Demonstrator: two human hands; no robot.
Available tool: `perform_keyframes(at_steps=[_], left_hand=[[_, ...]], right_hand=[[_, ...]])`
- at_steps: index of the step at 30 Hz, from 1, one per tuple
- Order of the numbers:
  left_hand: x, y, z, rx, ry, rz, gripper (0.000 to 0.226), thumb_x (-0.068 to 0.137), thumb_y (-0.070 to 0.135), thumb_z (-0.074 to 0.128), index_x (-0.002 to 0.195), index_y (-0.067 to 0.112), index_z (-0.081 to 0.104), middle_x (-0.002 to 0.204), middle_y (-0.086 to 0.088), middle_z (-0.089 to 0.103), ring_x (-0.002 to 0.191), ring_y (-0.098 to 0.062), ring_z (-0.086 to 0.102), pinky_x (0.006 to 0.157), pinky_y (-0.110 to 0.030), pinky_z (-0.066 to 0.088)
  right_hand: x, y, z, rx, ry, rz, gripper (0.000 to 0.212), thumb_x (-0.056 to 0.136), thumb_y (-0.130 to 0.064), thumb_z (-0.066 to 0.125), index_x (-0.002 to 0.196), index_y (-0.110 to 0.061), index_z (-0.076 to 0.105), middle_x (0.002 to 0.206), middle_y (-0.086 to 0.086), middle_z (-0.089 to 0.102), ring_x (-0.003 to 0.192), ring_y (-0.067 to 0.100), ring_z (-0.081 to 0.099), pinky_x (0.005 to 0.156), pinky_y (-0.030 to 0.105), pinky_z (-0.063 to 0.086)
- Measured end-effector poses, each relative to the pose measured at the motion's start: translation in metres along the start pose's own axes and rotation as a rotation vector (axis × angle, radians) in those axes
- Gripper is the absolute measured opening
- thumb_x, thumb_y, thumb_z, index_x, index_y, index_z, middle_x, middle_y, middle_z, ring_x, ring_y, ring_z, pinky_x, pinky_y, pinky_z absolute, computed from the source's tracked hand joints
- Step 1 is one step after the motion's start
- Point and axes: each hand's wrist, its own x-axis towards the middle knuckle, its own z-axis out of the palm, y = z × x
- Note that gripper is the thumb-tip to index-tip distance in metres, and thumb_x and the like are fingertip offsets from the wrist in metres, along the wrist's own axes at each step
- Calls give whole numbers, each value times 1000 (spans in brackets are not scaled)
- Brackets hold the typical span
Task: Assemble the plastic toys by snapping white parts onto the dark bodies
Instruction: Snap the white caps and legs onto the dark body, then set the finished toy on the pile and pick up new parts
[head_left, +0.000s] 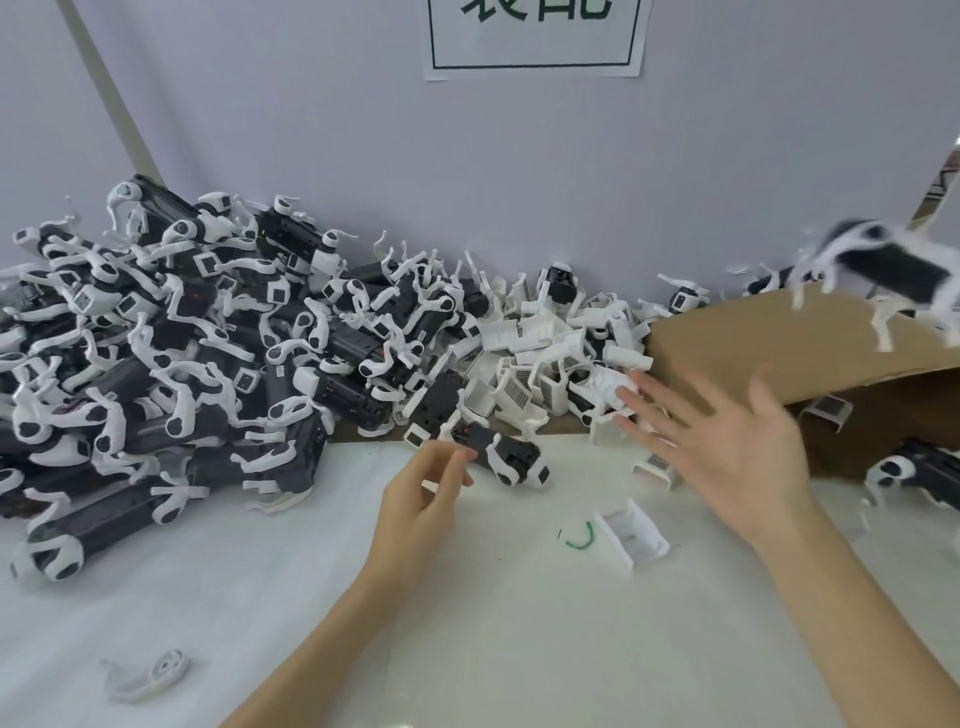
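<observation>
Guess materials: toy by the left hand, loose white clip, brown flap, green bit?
Toy: looks like moulded plastic, matt dark body, white shell.
White clip: plastic, ribbed, matt.
Brown flap: cardboard, dull with a raw edge.
Green bit: thin and bent, maybe coated wire; too small to tell.

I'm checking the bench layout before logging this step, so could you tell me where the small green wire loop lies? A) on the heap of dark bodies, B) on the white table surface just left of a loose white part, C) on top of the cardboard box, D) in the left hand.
B: the green wire loop lies on the white table, just left of a loose white part, in neither hand.
</observation>
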Motion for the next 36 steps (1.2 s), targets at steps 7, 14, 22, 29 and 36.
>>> perform_keyframes(at_steps=[7,14,22,29,36], left_hand=[[-1,-3,4,300,-103,153,14,107,23,62,113,30,72,117,18,60,110,-10,59,75,-17,46],[-1,-5,4,315,-172,157,23,106,21,62,118,37,74,139,23,60,116,4,60,77,-16,46],[-3,4,4,232,-132,200,21,107,14,62,113,24,79,138,17,65,122,-2,62,83,-21,53],[0,-2,5,154,112,57,25,99,28,73,115,34,55,124,12,51,107,-6,60,78,-17,52],[3,-2,2,-152,11,-81,53,93,62,63,139,43,46,122,11,71,102,-12,73,84,-29,60]], right_hand=[[-9,74,9,-1290,-38,-166,47,94,-25,77,137,-30,59,133,-10,64,125,10,60,95,20,52],[-6,120,17,-1707,-36,-230,63,95,-42,73,148,-41,39,133,-8,66,124,19,59,95,34,45],[-4,114,14,-1452,104,-210,27,95,-32,74,121,-35,66,102,-19,74,88,1,70,84,36,58],[-3,101,8,-1008,187,-124,13,93,-22,76,104,-29,77,92,-11,78,93,5,72,87,29,54],[-7,95,16,-851,94,-91,13,98,-17,71,107,-22,78,96,-2,80,90,5,74,71,16,55]])
